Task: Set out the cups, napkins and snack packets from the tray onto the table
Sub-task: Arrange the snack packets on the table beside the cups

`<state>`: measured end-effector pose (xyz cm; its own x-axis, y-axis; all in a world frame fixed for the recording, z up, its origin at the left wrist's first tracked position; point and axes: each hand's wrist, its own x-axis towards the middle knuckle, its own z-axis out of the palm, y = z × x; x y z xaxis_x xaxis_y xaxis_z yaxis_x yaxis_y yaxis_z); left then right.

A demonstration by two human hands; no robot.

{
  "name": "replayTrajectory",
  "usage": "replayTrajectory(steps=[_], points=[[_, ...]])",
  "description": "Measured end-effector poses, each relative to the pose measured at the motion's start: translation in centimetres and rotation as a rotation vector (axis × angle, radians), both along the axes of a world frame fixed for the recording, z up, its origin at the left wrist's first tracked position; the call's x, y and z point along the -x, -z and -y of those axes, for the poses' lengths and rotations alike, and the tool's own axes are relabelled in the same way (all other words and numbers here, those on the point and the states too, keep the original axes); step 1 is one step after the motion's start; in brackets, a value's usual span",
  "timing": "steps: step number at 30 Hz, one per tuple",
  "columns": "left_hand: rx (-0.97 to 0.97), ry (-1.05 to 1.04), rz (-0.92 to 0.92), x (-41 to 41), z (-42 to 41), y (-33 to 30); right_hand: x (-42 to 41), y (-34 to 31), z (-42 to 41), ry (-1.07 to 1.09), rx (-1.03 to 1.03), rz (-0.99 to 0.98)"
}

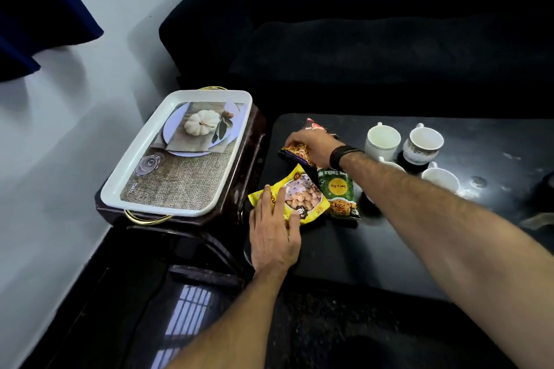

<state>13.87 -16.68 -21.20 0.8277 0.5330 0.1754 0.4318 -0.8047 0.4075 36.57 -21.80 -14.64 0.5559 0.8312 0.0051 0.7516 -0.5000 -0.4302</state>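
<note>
On the black table (389, 249), three snack packets lie close together: a yellow packet (302, 204), a green packet (338, 195) overlapping it, and a dark packet (299, 150) beyond. Left hand (274, 237) rests on the yellow packet with fingers straight. Right hand (314, 147) curls its fingers over the dark packet, gripping it. Four white cups (383, 137) stand grouped to the right, one partly hidden by the forearm. Beside the table, one white tray (132, 186) sits on a dark stand (251, 141).
</note>
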Motion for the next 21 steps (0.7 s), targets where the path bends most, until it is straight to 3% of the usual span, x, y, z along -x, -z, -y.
replayTrajectory(steps=[2, 4, 7, 9, 13, 16, 21], points=[[-0.018, -0.017, -0.018, 0.0, 0.1, 0.0, 1.0, 0.2, -0.3, 0.056, -0.118, 0.093], [-0.038, -0.032, -0.036, 0.0, 0.2, -0.1, 2.1, 0.5, -0.6, 0.291, -0.228, 0.205], [-0.091, -0.037, -0.042, 0.0, 0.2, -0.2, 3.0, 1.3, -1.3, 0.557, 0.008, 0.094], [-0.118, -0.042, -0.035, 0.0, 0.3, -0.3, 3.0, 2.1, -1.4, 0.499, 0.127, 0.003], [-0.082, -0.012, -0.017, 0.2, 0.2, -0.4, 1.8, 2.4, -1.8, 0.211, 0.16, -0.019], [-0.072, 0.011, -0.015, 0.3, 0.0, -0.7, 1.9, 1.7, -1.7, 0.173, 0.178, -0.021], [-0.07, -0.019, -0.029, 0.1, 0.0, -0.8, 6.1, 0.6, 1.0, 0.403, -0.206, 0.051]])
